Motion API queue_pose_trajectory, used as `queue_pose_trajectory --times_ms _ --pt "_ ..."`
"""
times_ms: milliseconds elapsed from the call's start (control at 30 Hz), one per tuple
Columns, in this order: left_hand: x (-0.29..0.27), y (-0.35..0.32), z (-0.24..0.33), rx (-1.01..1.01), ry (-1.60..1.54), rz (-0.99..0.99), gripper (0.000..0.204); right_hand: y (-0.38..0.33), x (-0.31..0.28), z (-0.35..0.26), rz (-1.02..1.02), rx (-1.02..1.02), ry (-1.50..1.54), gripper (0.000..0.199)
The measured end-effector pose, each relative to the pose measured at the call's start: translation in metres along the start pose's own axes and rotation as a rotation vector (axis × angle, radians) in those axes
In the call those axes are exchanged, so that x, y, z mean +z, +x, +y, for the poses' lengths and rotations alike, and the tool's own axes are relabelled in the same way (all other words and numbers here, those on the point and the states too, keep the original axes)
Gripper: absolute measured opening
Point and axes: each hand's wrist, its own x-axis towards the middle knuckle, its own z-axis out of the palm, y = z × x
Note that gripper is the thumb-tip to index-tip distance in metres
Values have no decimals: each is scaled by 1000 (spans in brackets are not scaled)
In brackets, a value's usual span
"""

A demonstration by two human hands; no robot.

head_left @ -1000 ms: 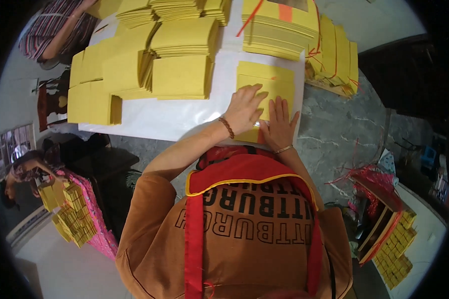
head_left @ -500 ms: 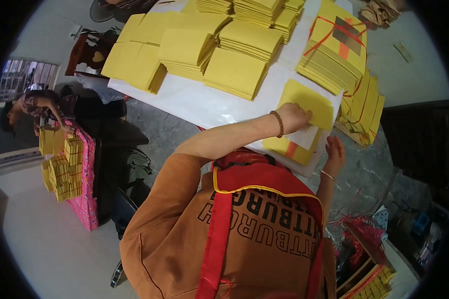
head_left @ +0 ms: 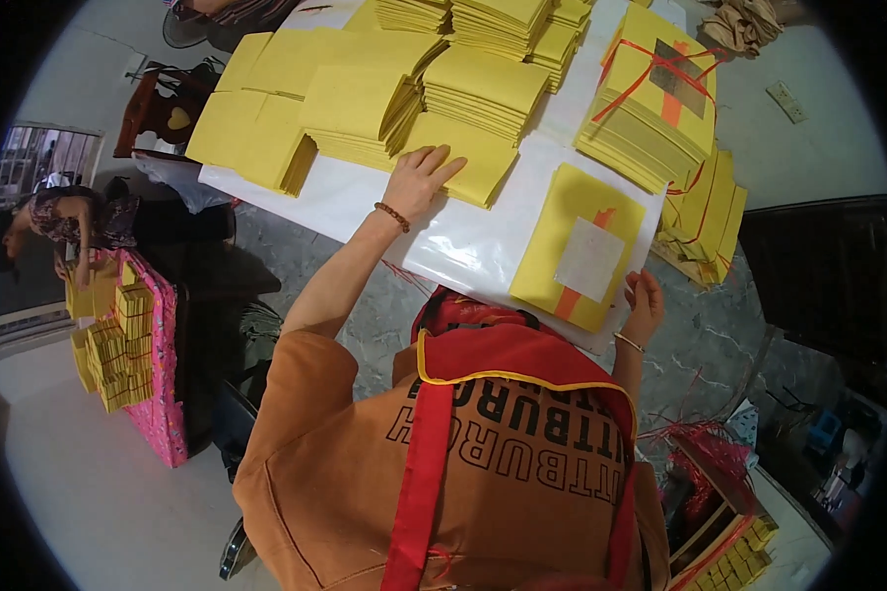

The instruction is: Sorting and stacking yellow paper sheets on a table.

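My left hand (head_left: 419, 177) reaches out over the white table (head_left: 463, 241) and lies flat, fingers spread, on a low stack of yellow paper sheets (head_left: 468, 158). A bead bracelet is on that wrist. My right hand (head_left: 644, 300) is at the table's near edge. Its fingers touch the lower right corner of a yellow paper bundle (head_left: 562, 222) that has a white label and an orange strip; it grips nothing that I can see. My orange shirt and red apron straps fill the lower part of the view.
More yellow stacks (head_left: 365, 98) cover the far left of the table. A bundle tied with red string (head_left: 650, 108) lies at the far right, with further stacks (head_left: 705, 217) beside it. A pink rack of yellow packs (head_left: 133, 360) stands at the left near another person (head_left: 64, 222).
My left hand has left the labelled bundle and moved away to the left, onto the low yellow stack. My right hand has come back up to the bundle's corner.
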Motion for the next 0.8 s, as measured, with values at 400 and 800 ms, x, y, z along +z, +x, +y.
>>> queue_pose_trajectory --times_ms 400,800 --pt "19 -13 3 -101 37 -178 68 -4 2 1 -23 -5 -69 22" --pt "-1 5 -2 39 -49 -150 67 -6 -8 10 -83 -120 -51 22"
